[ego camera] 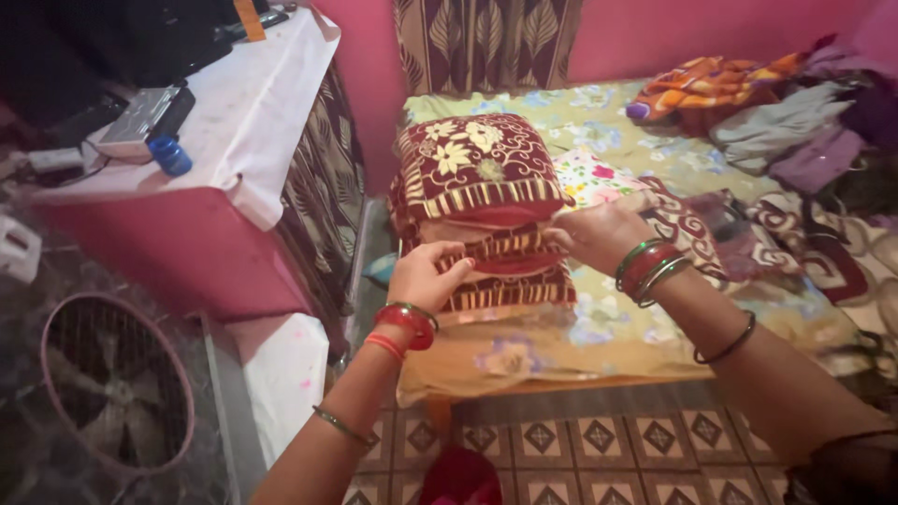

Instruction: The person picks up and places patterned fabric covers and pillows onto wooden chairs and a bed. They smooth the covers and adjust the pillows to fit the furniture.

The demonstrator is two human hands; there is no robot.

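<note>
A stack of maroon pillows [477, 164] with cream flower patterns and striped edges sits on the near left corner of a bed [599, 327]. My left hand [426, 274] presses against the front left side of the lower pillows, thumb on the striped edge. My right hand [599, 234] rests on the right side of the stack at mid height, fingers curled against the fabric. Both wrists wear red and green bangles. Whether either hand grips the fabric is unclear.
A floral sheet covers the bed. A patterned maroon blanket [748, 243] and heaped clothes [776, 112] lie to the right. A table with a white cloth [253, 112], a blue cap and devices stands left. A round fan [112, 383] sits on the floor. Tiled floor [599, 440] lies below.
</note>
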